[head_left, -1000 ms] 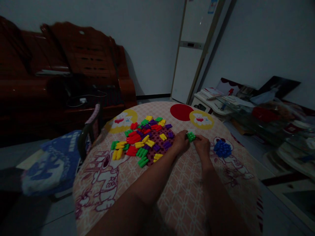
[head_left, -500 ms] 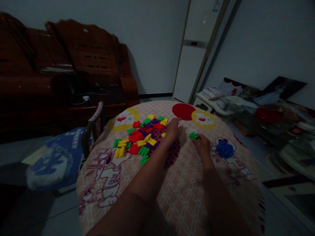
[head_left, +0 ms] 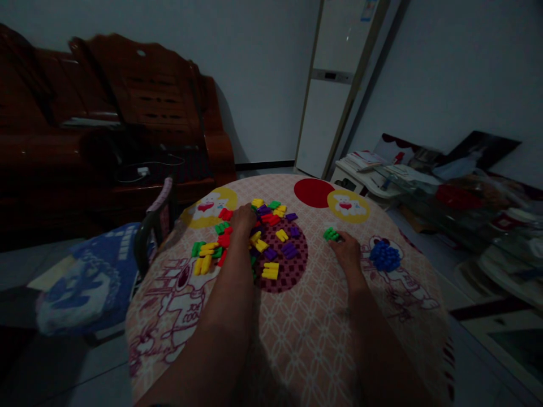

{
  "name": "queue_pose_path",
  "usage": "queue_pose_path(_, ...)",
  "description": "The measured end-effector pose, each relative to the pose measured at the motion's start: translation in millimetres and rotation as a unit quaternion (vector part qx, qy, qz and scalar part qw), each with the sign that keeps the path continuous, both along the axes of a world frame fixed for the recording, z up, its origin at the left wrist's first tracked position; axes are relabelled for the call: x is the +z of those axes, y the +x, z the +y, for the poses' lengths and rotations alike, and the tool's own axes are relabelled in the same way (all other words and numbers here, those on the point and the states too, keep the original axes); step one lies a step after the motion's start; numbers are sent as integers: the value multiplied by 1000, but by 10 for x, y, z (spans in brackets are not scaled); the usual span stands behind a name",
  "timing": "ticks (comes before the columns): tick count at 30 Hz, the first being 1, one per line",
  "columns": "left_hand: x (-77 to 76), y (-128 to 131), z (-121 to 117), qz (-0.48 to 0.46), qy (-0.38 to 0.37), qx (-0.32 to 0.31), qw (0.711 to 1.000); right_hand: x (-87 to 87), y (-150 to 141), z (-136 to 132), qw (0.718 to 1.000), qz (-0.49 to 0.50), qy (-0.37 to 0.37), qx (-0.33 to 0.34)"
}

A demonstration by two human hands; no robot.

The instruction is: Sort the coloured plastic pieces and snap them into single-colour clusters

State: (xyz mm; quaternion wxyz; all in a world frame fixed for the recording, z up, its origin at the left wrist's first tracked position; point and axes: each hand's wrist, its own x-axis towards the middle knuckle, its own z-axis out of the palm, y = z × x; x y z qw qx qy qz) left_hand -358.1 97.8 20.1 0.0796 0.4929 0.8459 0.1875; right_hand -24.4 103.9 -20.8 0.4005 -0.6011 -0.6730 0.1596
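Note:
My left hand (head_left: 245, 219) reaches into the left part of a loose pile of coloured plastic building blocks, its fingertips down among them and hidden from me. Green blocks (head_left: 222, 228), red blocks (head_left: 225, 215) and yellow blocks (head_left: 208, 249) lie around it. My right hand (head_left: 348, 251) rests on the tablecloth, thumb and fingers closed on a small cluster of green blocks (head_left: 331, 233). Right of that hand sits a round clump of blue blocks (head_left: 385, 256).
A patterned cloth covers the round table (head_left: 305, 333). Purple blocks (head_left: 290, 251) and a yellow block (head_left: 270, 271) lie mid-table. A chair with a blue cover (head_left: 93, 271) stands left, a wooden sofa (head_left: 156, 107) behind, and a cluttered glass-topped table (head_left: 428, 192) to the right.
My left hand has moved left from the pile's right side into its left part, uncovering purple and yellow blocks mid-table. My right hand stays on the green cluster.

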Motion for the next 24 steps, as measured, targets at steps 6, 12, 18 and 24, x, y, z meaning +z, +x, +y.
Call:
queue_pose_path(6, 27, -50, 29, 10, -7, -25, 1000, -6, 10, 6, 1000, -3, -2, 0)
queue_pose_path(12, 48, -59, 0, -151, 55, -11, 987, -13, 0, 13, 1000, -12, 0, -6)
queue_pose_path(18, 109, -84, -39, -241, 113, -92, 960, -6, -4, 0, 1000, -10, 3, -4)
queue_pose_path(24, 289, -147, -115, -348, 197, -141, 906, 19, 5, -22, 1000, 4, -7, 7)
